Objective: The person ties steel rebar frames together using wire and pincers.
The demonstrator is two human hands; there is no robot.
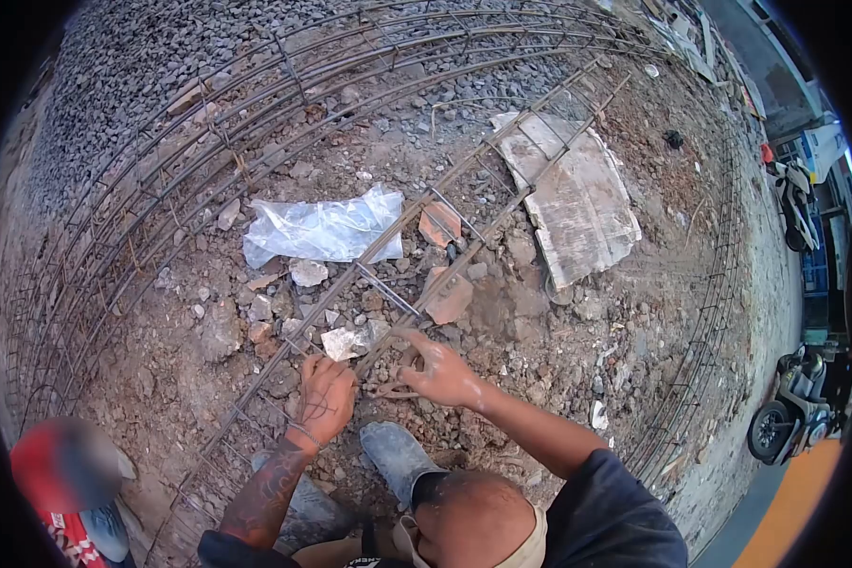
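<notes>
A long, narrow rebar cage point(437, 210) of steel bars and cross ties runs diagonally over the rubble, its near part beneath my hands. Closed fingers of my left hand point(328, 390) are at its left bar, with thin dark tie wire point(324, 381) looping over the hand. Beside the right bar, my right hand point(440, 374) curls around what look like rusty pincers point(393, 389), its index finger reaching along the bar. A pale stone chunk point(346, 342) lies between the bars just beyond the hands. My boots point(398, 454) stand close behind them.
A crumpled clear plastic sheet point(322, 227) and a weathered board point(577, 199) lie near the cage. Curved rebar bundles point(246, 142) arc along the left and top, another point(705, 331) on the right. A person point(71, 473) is at lower left; a motorcycle point(793, 407) stands far right.
</notes>
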